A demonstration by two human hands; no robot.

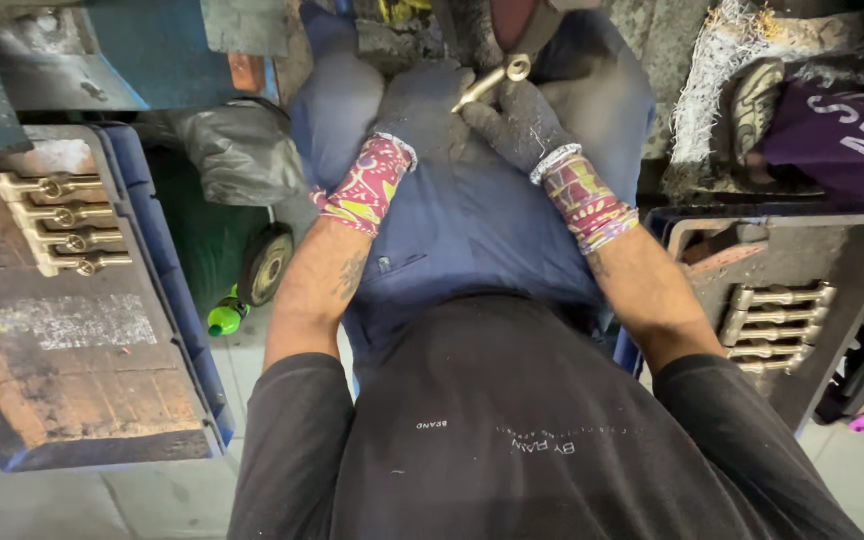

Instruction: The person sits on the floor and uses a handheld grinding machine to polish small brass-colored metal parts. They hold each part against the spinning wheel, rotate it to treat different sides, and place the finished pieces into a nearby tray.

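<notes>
Brass fitting held in both gloved hands over the lap

Brass is what the piece looks like: a small, pale-gold metal fitting (492, 82) with a ring-shaped end, held up in front of the seated person, above the blue cloth over their knees. The right hand (517, 125), in a dark work glove, pinches it near the ringed end between thumb and fingers; the left hand (422, 105), gloved the same, is curled close against the slimmer end, though whether it truly grips or only steadies I cannot tell from here.

Judging by its look, the piece should be rigid and rather dense for its size, smooth enough to slide in worn gloves (the ring gives the surest purchase). It seems in no way fragile.

More of the same fittings lie in rows: one batch (62, 222) on the wooden board (72, 380) to the person's left, another (777, 325) on the dark tray (852, 290) to the right.
</notes>
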